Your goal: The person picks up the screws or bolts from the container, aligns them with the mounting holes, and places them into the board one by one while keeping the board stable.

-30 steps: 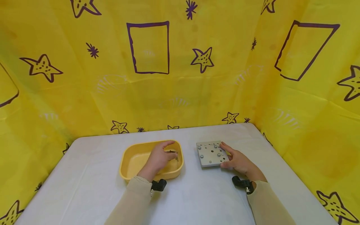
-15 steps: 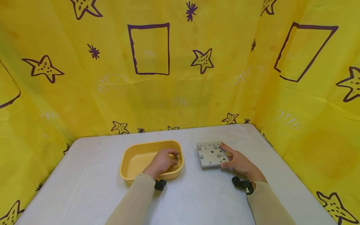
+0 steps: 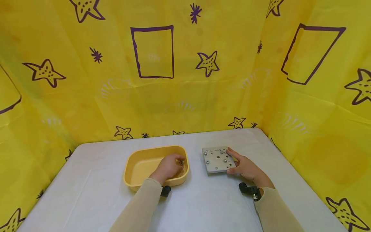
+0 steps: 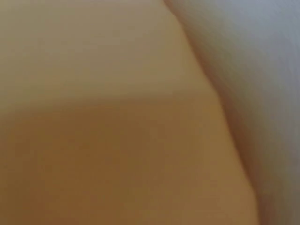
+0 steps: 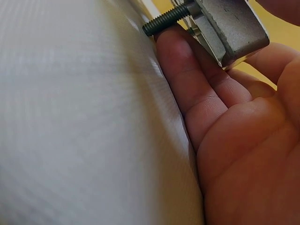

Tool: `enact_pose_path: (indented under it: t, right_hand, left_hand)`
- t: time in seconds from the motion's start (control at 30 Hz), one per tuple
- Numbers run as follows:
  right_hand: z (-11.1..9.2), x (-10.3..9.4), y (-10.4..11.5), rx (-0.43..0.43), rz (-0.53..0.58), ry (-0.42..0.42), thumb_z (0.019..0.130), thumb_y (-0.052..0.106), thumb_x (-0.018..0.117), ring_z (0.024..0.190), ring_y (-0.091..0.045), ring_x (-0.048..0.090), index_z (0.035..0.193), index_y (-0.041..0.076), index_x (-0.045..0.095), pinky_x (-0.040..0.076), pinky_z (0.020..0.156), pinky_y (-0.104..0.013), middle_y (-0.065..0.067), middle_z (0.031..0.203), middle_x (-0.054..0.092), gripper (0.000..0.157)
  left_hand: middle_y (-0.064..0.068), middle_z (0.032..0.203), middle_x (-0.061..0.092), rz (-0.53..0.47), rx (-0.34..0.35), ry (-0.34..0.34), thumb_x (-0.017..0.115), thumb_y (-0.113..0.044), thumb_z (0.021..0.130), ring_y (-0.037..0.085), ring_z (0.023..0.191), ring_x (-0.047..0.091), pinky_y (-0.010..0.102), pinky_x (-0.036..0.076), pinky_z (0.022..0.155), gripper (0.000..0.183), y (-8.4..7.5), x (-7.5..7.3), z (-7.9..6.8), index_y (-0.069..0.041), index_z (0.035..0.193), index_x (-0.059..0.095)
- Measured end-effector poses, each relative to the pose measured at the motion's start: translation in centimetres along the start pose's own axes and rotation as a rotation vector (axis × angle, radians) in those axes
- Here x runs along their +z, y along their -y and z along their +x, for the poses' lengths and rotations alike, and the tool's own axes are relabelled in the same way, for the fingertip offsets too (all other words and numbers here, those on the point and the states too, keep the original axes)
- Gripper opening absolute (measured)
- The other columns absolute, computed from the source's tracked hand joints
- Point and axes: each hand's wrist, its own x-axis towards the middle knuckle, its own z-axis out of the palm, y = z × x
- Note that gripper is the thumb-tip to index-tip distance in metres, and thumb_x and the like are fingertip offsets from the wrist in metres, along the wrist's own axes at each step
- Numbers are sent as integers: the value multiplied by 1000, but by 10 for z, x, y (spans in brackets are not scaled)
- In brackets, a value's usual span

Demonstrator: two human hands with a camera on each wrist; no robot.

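Observation:
My right hand (image 3: 246, 167) grips the right edge of a square grey metal plate (image 3: 213, 161) with holes and several bolt heads on top. In the right wrist view its fingers (image 5: 187, 79) reach under the plate (image 5: 234, 28), beside a dark threaded bolt (image 5: 166, 19) that sticks out of the underside. My left hand (image 3: 169, 166) is inside the yellow plastic tray (image 3: 130, 167), fingers bent down at its right end over small metal parts (image 3: 181, 163). Those parts are mostly hidden by the fingers, and I cannot tell whether any is pinched.
A white cloth covers the table (image 3: 200, 203). Behind and at both sides hangs a yellow curtain (image 3: 185, 96) with drawn stars. The tray's wall (image 4: 117, 154) fills most of the left wrist view, blurred and very close.
My left hand has gone lower into the tray's right end, and its spread thumb and fingers have drawn in over the metal parts. The right hand and plate stay put.

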Motion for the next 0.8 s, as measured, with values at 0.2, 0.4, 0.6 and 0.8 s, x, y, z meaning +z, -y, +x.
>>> enact_pose_path:
  t: [0.2, 0.4, 0.6, 0.8]
  right_hand:
    - [-1, 0, 2, -14, -11, 2, 73, 30, 89, 150, -27, 5, 157, 16, 32, 6, 116, -55, 2, 165, 15, 102]
    - [-2, 0, 2, -17, -17, 2, 74, 29, 88, 150, -29, 4, 157, 15, 32, 5, 115, -57, 0, 165, 14, 101]
    - [-1, 0, 1, -22, -21, 0, 74, 29, 88, 150, -29, 5, 157, 15, 33, 6, 115, -56, 0, 165, 15, 101]
    - [-2, 0, 2, -37, 2, 10, 74, 23, 88, 150, -31, 6, 157, 13, 31, 6, 115, -57, -3, 165, 13, 101]
  left_hand:
    - [7, 114, 67, 74, 28, 2, 70, -1, 78, 25, 102, 58, 42, 44, 97, 39, -2, 0, 0, -8, 116, 73]
    - [8, 110, 67, 117, 59, 12, 68, 0, 78, 24, 98, 58, 41, 46, 93, 36, -2, 1, 1, -8, 113, 73]
    - [5, 99, 65, 180, 118, 50, 66, 2, 76, 21, 86, 54, 38, 46, 83, 31, -1, 2, 3, -9, 103, 73]
    - [7, 97, 64, 251, 182, 48, 68, 2, 76, 23, 87, 58, 40, 48, 88, 28, -1, 3, 3, -5, 102, 74]
